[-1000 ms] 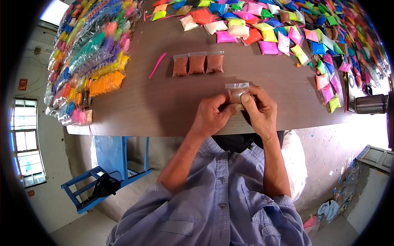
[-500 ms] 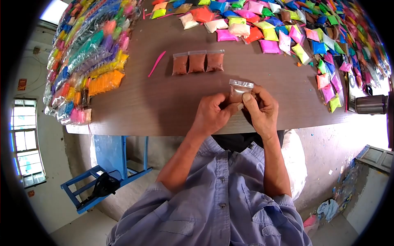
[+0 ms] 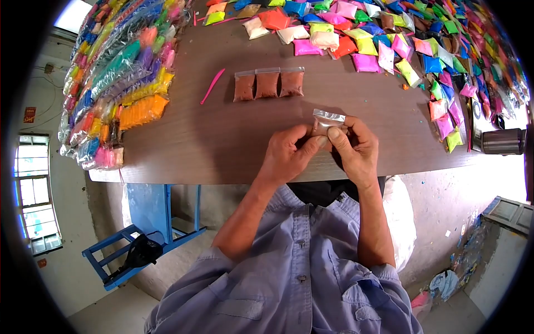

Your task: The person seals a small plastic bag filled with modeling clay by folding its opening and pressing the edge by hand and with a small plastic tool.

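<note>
Between my two hands I hold a small clear zip bag point(image 3: 328, 117) with brown stuff in its lower part, above the table's near edge. My left hand point(image 3: 290, 153) pinches its lower left side with thumb and fingers. On the other side my right hand point(image 3: 357, 149) grips it, thumb pressed on the front and fingers behind. The bag's top strip points away from me; its lower part is mostly covered by my thumbs. Just beyond lie three filled brown zip bags point(image 3: 267, 84) side by side in a row. Left of them is a pink plastic modelling tool point(image 3: 212, 87).
Long clear packs of coloured packets point(image 3: 128, 72) are heaped along the table's left side. Many loose coloured packets point(image 3: 365, 63) cover the back and right. A dark metal cup point(image 3: 502, 142) is at the far right. A blue stool point(image 3: 150, 209) stands below on the left.
The bag's top has shifted slightly to the right and tilted a little, and my left thumb has moved up slightly on it. The row of brown bags has not moved.
</note>
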`<state>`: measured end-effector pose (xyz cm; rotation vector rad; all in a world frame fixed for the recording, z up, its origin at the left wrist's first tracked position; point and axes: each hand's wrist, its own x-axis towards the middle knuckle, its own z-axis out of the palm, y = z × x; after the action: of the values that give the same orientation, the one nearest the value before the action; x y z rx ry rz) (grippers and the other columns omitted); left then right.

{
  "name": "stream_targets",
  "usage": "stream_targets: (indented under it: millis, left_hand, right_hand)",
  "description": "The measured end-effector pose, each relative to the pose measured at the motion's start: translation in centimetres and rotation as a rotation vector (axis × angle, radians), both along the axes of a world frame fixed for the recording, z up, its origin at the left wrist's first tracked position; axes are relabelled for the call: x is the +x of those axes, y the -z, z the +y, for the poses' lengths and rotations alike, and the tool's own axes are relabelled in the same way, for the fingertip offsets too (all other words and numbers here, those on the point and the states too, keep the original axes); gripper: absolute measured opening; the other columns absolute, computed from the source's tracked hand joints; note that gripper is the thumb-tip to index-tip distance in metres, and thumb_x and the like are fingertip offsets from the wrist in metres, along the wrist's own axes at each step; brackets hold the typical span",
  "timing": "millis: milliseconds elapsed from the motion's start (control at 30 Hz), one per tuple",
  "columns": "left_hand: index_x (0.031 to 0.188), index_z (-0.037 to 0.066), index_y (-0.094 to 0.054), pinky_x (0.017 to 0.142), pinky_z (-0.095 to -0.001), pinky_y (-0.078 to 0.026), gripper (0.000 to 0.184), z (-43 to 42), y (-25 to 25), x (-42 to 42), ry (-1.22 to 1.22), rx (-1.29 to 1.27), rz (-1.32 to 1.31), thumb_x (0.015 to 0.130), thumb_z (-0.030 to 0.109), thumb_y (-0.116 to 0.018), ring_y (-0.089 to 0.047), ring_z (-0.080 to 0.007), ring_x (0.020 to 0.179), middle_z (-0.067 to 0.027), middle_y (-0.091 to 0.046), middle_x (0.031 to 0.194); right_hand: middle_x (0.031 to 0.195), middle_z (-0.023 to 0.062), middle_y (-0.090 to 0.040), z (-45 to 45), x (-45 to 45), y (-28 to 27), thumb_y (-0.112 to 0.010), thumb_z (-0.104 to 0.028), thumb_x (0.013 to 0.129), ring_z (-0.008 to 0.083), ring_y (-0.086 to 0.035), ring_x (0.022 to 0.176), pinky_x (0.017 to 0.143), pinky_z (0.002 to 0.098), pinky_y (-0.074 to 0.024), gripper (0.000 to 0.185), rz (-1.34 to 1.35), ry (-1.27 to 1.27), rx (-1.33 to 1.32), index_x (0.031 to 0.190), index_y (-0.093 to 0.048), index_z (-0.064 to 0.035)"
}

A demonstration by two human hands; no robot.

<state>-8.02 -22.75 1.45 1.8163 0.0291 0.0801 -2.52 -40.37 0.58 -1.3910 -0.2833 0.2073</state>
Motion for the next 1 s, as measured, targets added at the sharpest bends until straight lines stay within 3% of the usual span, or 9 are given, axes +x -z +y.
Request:
stream_targets:
  millis: [267,467,533,833,1000]
  left_hand:
    - [0.112,-0.001,-0.073,0.071,-0.0232,-0.047,0.018,0.1,0.3,0.0,-0.011,0.044,-0.08,0.102,0.014,-0.072,-0.054,-0.0035,0.081,0.0013,-0.068,0.085]
    - [0.11,0.0,-0.072,0.07,-0.0229,-0.047,0.021,-0.5,-0.6,0.0,-0.02,-0.138,-0.046,0.103,0.019,-0.072,-0.054,-0.0032,0.081,0.0027,-0.068,0.087]
    - [0.103,0.0,-0.072,0.061,-0.0268,-0.046,0.021,-0.1,0.2,0.1,-0.045,-0.056,-0.053,0.099,0.02,-0.076,-0.053,-0.0044,0.07,-0.0018,-0.065,0.075]
    - [0.101,-0.001,-0.071,0.063,-0.0243,-0.046,0.019,-0.4,1.2,0.4,-0.052,-0.159,-0.16,0.101,0.017,-0.074,-0.052,-0.0031,0.073,0.0012,-0.065,0.078]
    - [0.102,0.0,-0.072,0.067,-0.0223,-0.046,0.021,-0.1,-0.2,0.1,-0.031,-0.158,-0.063,0.102,0.02,-0.074,-0.054,-0.0028,0.077,0.0028,-0.067,0.083]
  right_hand:
    - [0.089,0.0008,-0.071,0.2,-0.1,0.4,-0.073,-0.011,0.101,0.0047,-0.059,0.076,0.067,0.0211,-0.0477,0.026,0.032,-0.011,0.041,0.121,-0.067,0.0042]
    - [0.088,0.0,-0.071,0.0,0.0,0.5,-0.072,-0.008,0.101,0.0047,-0.059,0.077,0.068,0.0219,-0.0494,0.022,-0.025,-0.014,-0.021,0.119,-0.069,0.0039]
    - [0.088,0.0002,-0.071,-0.1,0.1,0.5,-0.073,-0.009,0.101,0.0049,-0.06,0.077,0.068,0.0219,-0.0497,0.022,-0.049,-0.025,-0.03,0.12,-0.069,0.0039]
    - [0.091,0.0018,-0.071,-0.1,-0.1,-0.6,-0.073,-0.009,0.101,0.0065,-0.062,0.08,0.07,0.0225,-0.0511,0.022,0.012,-0.075,0.0,0.119,-0.069,0.0038]
    - [0.09,0.0017,-0.071,-0.1,0.0,0.3,-0.073,-0.007,0.1,0.0068,-0.062,0.079,0.072,0.0236,-0.0509,0.016,-0.101,-0.012,-0.081,0.112,-0.071,0.0032]
